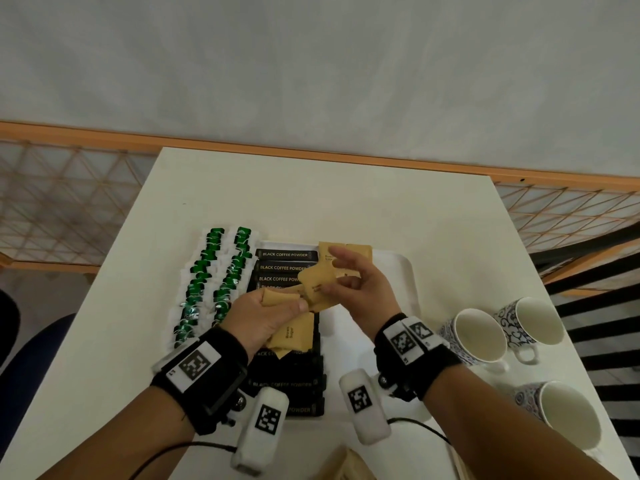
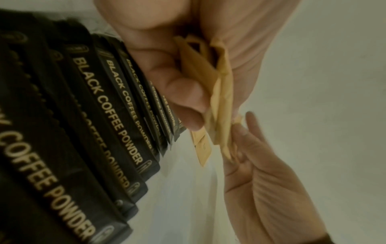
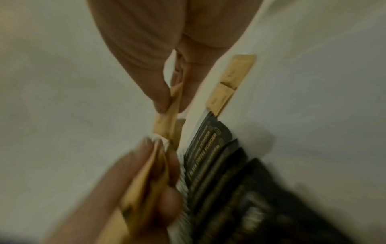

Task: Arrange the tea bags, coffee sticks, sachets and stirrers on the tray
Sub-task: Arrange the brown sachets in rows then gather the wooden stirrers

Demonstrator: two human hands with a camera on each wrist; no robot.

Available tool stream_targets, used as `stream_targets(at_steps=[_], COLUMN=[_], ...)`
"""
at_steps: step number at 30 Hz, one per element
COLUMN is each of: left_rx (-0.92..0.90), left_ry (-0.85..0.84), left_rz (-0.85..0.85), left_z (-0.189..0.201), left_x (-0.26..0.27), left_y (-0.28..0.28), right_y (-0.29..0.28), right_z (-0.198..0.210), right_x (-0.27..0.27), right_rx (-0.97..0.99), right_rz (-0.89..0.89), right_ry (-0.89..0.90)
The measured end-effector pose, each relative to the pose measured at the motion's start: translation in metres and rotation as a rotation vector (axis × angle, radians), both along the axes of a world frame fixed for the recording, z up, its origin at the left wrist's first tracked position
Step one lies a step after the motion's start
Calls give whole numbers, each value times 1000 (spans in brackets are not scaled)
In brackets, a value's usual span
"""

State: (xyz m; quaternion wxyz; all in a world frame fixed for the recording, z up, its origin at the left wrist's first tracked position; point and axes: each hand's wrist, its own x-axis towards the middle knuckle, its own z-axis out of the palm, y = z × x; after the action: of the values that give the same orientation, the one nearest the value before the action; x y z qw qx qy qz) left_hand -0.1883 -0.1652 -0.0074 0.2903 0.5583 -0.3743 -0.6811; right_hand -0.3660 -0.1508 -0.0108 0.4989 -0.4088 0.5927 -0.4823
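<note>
Head view overhead; wrist views close, facing inward.

Soft even light; wrist views dim, blurred, edges warped.

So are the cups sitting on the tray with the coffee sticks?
No, the three cups stand on the bare table, to the right of the tray.

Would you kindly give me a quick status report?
Left hand grips brown sugar sachets. Right hand pinches one sachet above tray. Nothing blocking.
</note>
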Motion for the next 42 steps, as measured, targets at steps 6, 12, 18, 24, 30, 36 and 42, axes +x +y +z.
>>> stream_targets(at_steps=[6,12,18,24,30,36,42], left_rx=[56,85,111,131,82,15,-23], left_ry=[47,38,38,60,47,20,39], left_rz=[31,45,20,21,21,36,46], left_z=[1,-1,1,5,4,-1,-2], left_x=[8,14,16,17,19,19,17], left_y=[-5,-9,-12,-12,-12,-10,-9], right_y=[-23,-31,-39,-44,-46,-47,-28], right_z=[-16,-20,-26,-31,-37,-38,-11], right_x=[-28,-32,-23,-21,-24,-24,-13], right_rx=[285,279,283,269,245,231,165], right_rz=[-260,-303,-311,-251,-218,-205,-128], right_ry=[-86,70,121,263,413,450,395])
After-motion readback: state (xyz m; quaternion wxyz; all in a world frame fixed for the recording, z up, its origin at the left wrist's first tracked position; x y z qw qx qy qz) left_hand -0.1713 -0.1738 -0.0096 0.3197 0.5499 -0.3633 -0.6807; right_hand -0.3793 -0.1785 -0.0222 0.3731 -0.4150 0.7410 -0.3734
